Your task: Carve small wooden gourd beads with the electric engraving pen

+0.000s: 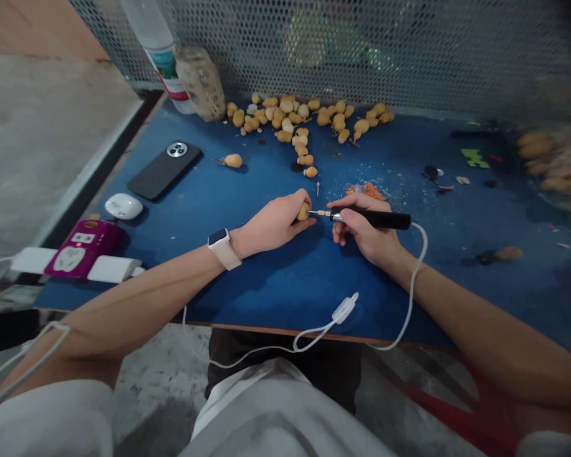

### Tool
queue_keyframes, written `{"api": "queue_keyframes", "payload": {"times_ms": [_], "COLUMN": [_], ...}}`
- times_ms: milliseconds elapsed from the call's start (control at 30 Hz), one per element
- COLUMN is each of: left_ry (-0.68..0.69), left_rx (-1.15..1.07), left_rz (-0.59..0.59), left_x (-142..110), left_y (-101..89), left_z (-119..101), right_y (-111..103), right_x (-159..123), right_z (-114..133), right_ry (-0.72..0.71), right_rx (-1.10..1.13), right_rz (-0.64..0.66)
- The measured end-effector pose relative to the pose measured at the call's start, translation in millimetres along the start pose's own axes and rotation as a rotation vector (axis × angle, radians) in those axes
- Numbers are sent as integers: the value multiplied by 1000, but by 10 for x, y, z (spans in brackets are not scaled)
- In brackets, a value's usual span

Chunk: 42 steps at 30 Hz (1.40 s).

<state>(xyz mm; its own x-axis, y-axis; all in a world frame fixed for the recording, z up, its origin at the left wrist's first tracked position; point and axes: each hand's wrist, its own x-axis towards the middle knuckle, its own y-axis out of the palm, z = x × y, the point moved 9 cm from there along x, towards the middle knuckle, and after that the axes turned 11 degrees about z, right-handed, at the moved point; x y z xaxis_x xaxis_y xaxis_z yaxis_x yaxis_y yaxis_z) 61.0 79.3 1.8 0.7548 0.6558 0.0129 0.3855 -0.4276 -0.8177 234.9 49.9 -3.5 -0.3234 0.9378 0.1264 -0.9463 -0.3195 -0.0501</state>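
Observation:
Over the middle of the blue table, my left hand point(276, 222) pinches a small tan gourd point(304, 212) between thumb and fingers. A black corded rotary tool pen point(385, 219) lies in my right hand point(368, 238), gripped like a pencil. Its thin metal bit points left and reaches the gourd's right side; whether it touches cannot be made out. A white cord point(417, 254) runs from the pen's back end down past my right wrist. Just behind my hands lie a small slim bit point(318, 189) and an orange crumpled piece point(374, 190), with pale shavings around.
Many small gourds point(285, 117) are heaped along the mesh panel point(266, 44). At left are a phone point(165, 170), a white case point(124, 206), a purple power strip point(83, 247), a bottle point(164, 63) and a jar point(200, 82). An inline switch point(344, 309) lies near the front edge.

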Motion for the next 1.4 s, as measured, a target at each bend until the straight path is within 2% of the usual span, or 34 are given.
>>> {"api": "queue_keyframes", "payload": {"times_ms": [400, 1400], "left_ry": [-11, -23], "left_rx": [-17, -9], "left_rz": [8, 13], "left_x": [18, 27], "left_y": [7, 27], "left_z": [-3, 17], "right_y": [21, -7], "right_x": [-1, -3], "right_z": [20, -15], "right_ry": [-1, -28], "right_rx": [0, -8], "right_rz": [32, 19]}}
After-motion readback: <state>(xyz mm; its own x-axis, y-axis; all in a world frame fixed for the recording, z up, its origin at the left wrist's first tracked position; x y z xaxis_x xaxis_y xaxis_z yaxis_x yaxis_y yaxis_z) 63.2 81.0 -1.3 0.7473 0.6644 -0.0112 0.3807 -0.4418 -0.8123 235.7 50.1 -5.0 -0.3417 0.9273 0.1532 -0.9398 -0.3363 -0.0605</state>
